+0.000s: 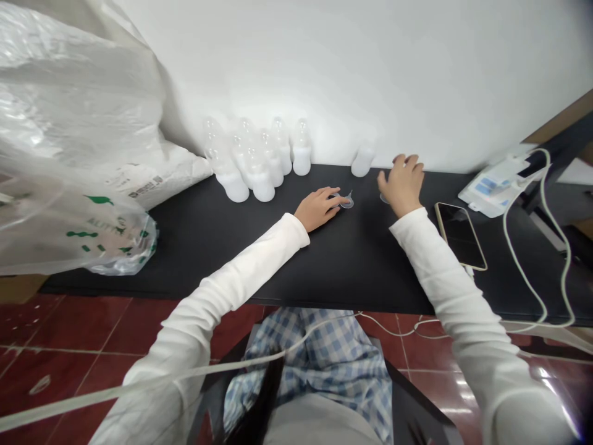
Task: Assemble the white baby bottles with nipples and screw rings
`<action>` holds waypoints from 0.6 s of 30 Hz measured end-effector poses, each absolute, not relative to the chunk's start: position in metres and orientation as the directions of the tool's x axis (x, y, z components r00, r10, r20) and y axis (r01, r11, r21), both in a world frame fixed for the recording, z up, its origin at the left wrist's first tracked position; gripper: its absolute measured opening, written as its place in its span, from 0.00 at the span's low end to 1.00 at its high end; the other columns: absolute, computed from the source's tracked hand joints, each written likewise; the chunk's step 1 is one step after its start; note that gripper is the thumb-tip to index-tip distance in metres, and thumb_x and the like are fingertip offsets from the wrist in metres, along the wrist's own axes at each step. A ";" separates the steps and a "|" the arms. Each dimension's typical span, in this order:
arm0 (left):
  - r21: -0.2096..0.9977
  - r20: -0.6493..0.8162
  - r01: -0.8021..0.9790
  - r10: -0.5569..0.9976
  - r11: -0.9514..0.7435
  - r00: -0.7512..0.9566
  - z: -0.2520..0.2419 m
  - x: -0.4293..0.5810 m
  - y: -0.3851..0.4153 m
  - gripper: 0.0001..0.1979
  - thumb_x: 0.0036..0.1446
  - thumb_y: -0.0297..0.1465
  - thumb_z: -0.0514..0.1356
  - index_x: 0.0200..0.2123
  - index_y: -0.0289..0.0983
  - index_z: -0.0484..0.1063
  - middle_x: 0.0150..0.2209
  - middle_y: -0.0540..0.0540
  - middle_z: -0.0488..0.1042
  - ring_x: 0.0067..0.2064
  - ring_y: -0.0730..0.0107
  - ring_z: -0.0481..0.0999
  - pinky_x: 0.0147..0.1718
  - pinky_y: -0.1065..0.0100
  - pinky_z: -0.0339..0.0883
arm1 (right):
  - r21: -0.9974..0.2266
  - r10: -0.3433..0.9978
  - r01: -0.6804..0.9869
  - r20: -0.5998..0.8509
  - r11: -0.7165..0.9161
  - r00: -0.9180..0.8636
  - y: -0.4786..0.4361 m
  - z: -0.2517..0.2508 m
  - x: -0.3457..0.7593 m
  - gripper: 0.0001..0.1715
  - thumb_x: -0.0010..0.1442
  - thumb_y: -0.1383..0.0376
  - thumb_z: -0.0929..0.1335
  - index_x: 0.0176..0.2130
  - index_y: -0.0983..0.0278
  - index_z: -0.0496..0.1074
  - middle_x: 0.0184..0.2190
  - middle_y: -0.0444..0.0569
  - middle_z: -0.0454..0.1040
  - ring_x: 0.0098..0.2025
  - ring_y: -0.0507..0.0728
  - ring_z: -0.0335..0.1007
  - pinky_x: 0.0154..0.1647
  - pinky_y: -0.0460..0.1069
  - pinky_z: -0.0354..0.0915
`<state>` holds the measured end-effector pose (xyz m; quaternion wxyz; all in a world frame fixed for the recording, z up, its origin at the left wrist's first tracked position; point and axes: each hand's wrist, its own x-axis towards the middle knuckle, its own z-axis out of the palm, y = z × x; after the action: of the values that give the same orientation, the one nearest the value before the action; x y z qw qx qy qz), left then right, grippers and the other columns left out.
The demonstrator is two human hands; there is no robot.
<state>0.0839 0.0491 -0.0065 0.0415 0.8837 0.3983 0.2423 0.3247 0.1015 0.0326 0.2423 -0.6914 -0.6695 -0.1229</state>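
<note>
Two hands (317, 208) (404, 186) spread, left touching clear teat (348, 203) on black table (352, 266); white wall (370, 74), red floor tiles (92, 318).

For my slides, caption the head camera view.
Left hand at a small clear piece, right hand apart, white bottles on a black table.

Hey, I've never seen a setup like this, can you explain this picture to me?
Sure. There's no machine: a person works with bare hands, seen from a camera on their head, looking forward and down. On the black table stand a group of white bottles with clear tops and a separate white container. Plastic bags are at left, a phone at right. The left hand reaches a finger to a small clear piece. The right hand is open; I can't see anything clearly held.
</note>
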 end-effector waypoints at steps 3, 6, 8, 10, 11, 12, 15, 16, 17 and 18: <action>0.340 0.379 0.702 0.775 -0.625 0.506 -0.001 0.093 0.049 0.12 0.67 0.34 0.58 0.52 0.38 0.73 0.60 0.39 0.74 0.63 0.54 0.72 0.59 0.54 0.68 | -0.239 0.936 0.971 0.344 0.008 0.077 0.093 0.018 0.333 0.19 0.62 0.63 0.66 0.49 0.72 0.68 0.50 0.72 0.68 0.53 0.75 0.66 0.52 0.70 0.64; 0.434 0.322 0.728 0.847 -0.530 0.424 0.004 0.101 0.050 0.17 0.64 0.38 0.63 0.51 0.36 0.68 0.54 0.39 0.77 0.55 0.56 0.76 0.55 0.56 0.69 | -0.312 0.948 0.945 0.317 0.095 0.009 0.090 0.008 0.328 0.12 0.61 0.64 0.66 0.44 0.68 0.69 0.45 0.65 0.71 0.51 0.71 0.67 0.55 0.67 0.64; 0.467 0.300 0.735 0.870 -0.492 0.391 0.005 0.104 0.052 0.20 0.63 0.39 0.63 0.53 0.36 0.67 0.53 0.41 0.77 0.53 0.56 0.76 0.54 0.56 0.69 | -0.346 0.942 0.925 0.333 0.155 -0.033 0.089 0.004 0.320 0.12 0.62 0.62 0.67 0.44 0.66 0.69 0.44 0.62 0.72 0.50 0.69 0.68 0.56 0.66 0.64; 0.464 0.306 0.743 0.875 -0.482 0.375 0.004 0.104 0.056 0.19 0.65 0.36 0.62 0.56 0.36 0.67 0.53 0.41 0.77 0.55 0.56 0.74 0.56 0.56 0.67 | -0.368 0.933 0.907 0.353 0.204 -0.066 0.088 0.002 0.312 0.12 0.63 0.59 0.66 0.43 0.64 0.69 0.44 0.60 0.73 0.49 0.67 0.68 0.56 0.64 0.64; 0.454 0.312 0.749 0.874 -0.482 0.373 0.003 0.104 0.058 0.18 0.66 0.35 0.61 0.56 0.36 0.68 0.54 0.42 0.77 0.55 0.56 0.74 0.57 0.56 0.66 | -0.376 0.926 0.899 0.370 0.224 -0.076 0.088 0.001 0.309 0.12 0.65 0.57 0.65 0.42 0.63 0.69 0.43 0.60 0.74 0.48 0.66 0.68 0.56 0.63 0.64; 0.442 0.316 0.756 0.872 -0.483 0.373 0.002 0.103 0.060 0.17 0.66 0.34 0.60 0.56 0.37 0.70 0.53 0.42 0.77 0.55 0.55 0.74 0.57 0.55 0.66 | -0.385 0.917 0.891 0.391 0.240 -0.078 0.088 -0.001 0.307 0.13 0.66 0.55 0.64 0.41 0.62 0.69 0.42 0.59 0.74 0.47 0.66 0.68 0.56 0.63 0.64; 0.417 0.333 0.761 0.862 -0.497 0.381 -0.004 0.102 0.068 0.14 0.66 0.33 0.60 0.53 0.39 0.74 0.52 0.42 0.76 0.54 0.54 0.73 0.55 0.54 0.67 | -0.431 0.890 0.856 0.452 0.284 -0.068 0.088 -0.003 0.304 0.21 0.71 0.51 0.58 0.38 0.60 0.69 0.40 0.57 0.75 0.45 0.64 0.68 0.54 0.61 0.65; 0.415 0.346 0.757 0.858 -0.504 0.381 -0.006 0.101 0.071 0.13 0.66 0.33 0.60 0.52 0.40 0.75 0.51 0.42 0.76 0.53 0.54 0.73 0.54 0.53 0.67 | -0.449 0.883 0.841 0.465 0.303 -0.070 0.088 -0.004 0.303 0.23 0.71 0.50 0.55 0.38 0.60 0.68 0.39 0.56 0.74 0.44 0.63 0.68 0.53 0.61 0.65; 0.416 0.361 0.755 0.854 -0.507 0.375 -0.007 0.100 0.073 0.13 0.65 0.33 0.60 0.51 0.40 0.75 0.51 0.42 0.76 0.53 0.54 0.73 0.54 0.53 0.67 | -0.461 0.876 0.827 0.477 0.323 -0.076 0.086 -0.004 0.303 0.25 0.72 0.49 0.54 0.38 0.60 0.69 0.39 0.56 0.74 0.44 0.63 0.69 0.53 0.60 0.66; 0.419 0.377 0.751 0.850 -0.511 0.368 -0.009 0.099 0.075 0.12 0.65 0.33 0.60 0.51 0.40 0.75 0.50 0.42 0.76 0.52 0.54 0.73 0.54 0.53 0.67 | -0.460 0.867 0.819 0.490 0.343 -0.088 0.084 -0.003 0.303 0.27 0.72 0.48 0.53 0.40 0.60 0.69 0.40 0.56 0.74 0.45 0.63 0.69 0.53 0.61 0.66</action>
<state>0.0988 0.0745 -0.0089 0.0882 0.8223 0.4868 0.2812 0.3028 0.0838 -0.0034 0.3588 -0.5722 -0.7367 0.0338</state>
